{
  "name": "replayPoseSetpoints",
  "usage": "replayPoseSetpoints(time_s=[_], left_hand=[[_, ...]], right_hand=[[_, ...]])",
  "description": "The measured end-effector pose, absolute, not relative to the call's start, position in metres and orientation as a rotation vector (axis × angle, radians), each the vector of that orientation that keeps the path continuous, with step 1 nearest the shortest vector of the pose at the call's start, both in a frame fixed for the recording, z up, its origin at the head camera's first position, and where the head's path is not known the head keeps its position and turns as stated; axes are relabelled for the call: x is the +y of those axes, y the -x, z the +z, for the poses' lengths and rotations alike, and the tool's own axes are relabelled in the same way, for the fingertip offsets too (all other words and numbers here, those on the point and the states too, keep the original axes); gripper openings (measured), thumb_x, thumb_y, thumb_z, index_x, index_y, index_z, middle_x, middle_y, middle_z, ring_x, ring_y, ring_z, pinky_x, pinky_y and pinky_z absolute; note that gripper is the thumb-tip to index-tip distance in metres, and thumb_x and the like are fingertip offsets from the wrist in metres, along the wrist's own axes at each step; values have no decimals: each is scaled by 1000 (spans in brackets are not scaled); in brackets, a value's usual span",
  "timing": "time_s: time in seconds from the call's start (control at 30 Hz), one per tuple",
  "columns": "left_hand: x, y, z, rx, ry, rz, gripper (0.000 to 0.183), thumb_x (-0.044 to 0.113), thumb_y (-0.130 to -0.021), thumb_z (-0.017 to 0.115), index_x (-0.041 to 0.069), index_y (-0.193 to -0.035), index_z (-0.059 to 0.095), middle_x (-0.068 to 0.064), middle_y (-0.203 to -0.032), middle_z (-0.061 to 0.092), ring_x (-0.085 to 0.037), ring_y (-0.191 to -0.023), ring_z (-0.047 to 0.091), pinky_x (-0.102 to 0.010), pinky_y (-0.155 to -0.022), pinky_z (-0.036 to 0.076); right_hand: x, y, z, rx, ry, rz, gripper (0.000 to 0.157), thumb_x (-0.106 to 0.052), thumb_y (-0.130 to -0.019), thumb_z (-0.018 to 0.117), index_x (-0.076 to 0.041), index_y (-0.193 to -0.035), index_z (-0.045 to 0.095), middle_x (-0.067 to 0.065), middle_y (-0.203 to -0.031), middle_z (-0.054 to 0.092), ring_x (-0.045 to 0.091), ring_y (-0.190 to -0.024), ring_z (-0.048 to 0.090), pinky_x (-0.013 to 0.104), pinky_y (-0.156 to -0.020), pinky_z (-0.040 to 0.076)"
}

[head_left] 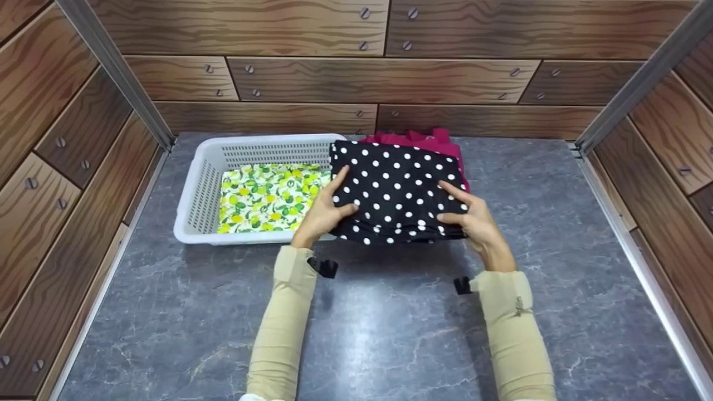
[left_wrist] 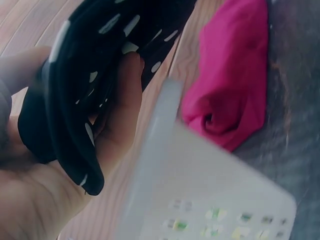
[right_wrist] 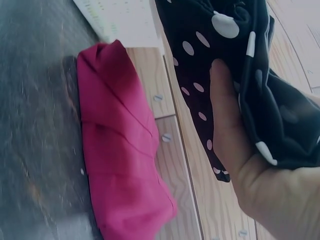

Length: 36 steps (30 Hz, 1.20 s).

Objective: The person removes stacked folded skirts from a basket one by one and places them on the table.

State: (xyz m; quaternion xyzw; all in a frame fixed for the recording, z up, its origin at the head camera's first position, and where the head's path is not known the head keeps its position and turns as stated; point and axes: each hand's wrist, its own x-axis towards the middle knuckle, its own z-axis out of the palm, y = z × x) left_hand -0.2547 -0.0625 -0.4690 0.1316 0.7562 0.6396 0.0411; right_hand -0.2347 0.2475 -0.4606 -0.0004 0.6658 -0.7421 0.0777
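A folded black cloth with white polka dots is held up by its two sides. My left hand grips its left side, thumb and fingers on opposite faces of the folds in the left wrist view. On the other side my right hand pinches the right part, its thumb showing along the fabric in the right wrist view. Behind and below lies a crumpled magenta cloth, partly hidden by the dotted one. To the left, a folded lemon-print cloth lies inside a white plastic basket.
The basket's right end is partly covered by the dotted cloth in the head view; its slotted wall shows close to my left hand. A grey marbled tabletop lies beneath, bounded by wood-patterned panels and metal rails.
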Motion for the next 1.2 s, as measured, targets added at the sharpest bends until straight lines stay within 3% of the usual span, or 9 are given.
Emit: replayPoseSetpoints(time_s=[0.27,0.57,0.67,0.73,0.77,0.9,1.0,1.13,1.2], left_hand=[[-40,242,-476,2239,-413,2011,85,-6,-84,66,8,-159,31,-18,-164,26,-30,-146,29,-40,-119,28],[-14,225,-491,2226,-402,1979,85,-9,-83,66,7,-159,32,-19,-163,27,-33,-150,22,-43,-122,19],[-8,219,-498,2230,-386,1960,85,-9,-83,67,8,-159,33,-19,-162,29,-26,-146,30,-41,-120,25],[-3,216,-503,2249,-388,1931,84,-9,-83,67,8,-158,34,-20,-160,33,-20,-118,56,-34,-105,45],[-1,214,-505,2260,-394,1912,84,-8,-83,68,8,-158,35,-21,-159,34,-16,-100,59,-31,-94,51],[5,210,-516,2302,-404,1820,83,-7,-83,69,10,-158,37,-22,-157,38,-4,-71,47,-24,-73,52],[7,207,-524,2294,-387,1794,83,-7,-83,69,10,-158,37,-22,-158,37,-4,-71,48,-29,-82,55],[6,203,-535,2293,-362,1773,83,-8,-83,68,8,-158,36,-27,-153,40,-7,-53,37,-30,-71,55],[6,200,-541,2289,-343,1752,83,-8,-84,68,7,-158,35,-31,-146,47,-5,-51,40,-24,-62,52]], right_hand=[[273,222,-468,2056,43,-2180,76,25,-81,59,6,-151,36,31,-150,34,13,-92,67,25,-77,59],[295,203,-483,1997,-25,-2204,75,26,-81,59,3,-150,40,30,-147,36,17,-90,69,30,-78,60],[302,199,-489,2024,-30,-2169,75,24,-82,61,2,-151,42,31,-149,35,16,-93,69,29,-78,59],[307,196,-493,2071,-35,-2125,75,22,-82,62,2,-151,41,30,-152,33,13,-93,68,26,-76,59],[309,194,-496,2086,-44,-2106,75,22,-82,63,2,-151,41,31,-152,33,12,-92,68,24,-75,59],[316,189,-507,2144,-89,-2030,76,20,-81,64,3,-151,40,33,-151,34,9,-81,66,18,-61,55],[318,187,-515,2148,-108,-1995,76,18,-81,66,2,-150,40,34,-152,33,5,-70,62,17,-55,52],[320,184,-524,2194,-118,-1912,74,14,-82,69,1,-150,42,33,-153,32,-1,-50,40,14,-44,41],[321,182,-528,2247,-112,-1841,72,10,-83,70,2,-149,42,33,-155,32,-2,-56,38,14,-47,41]])
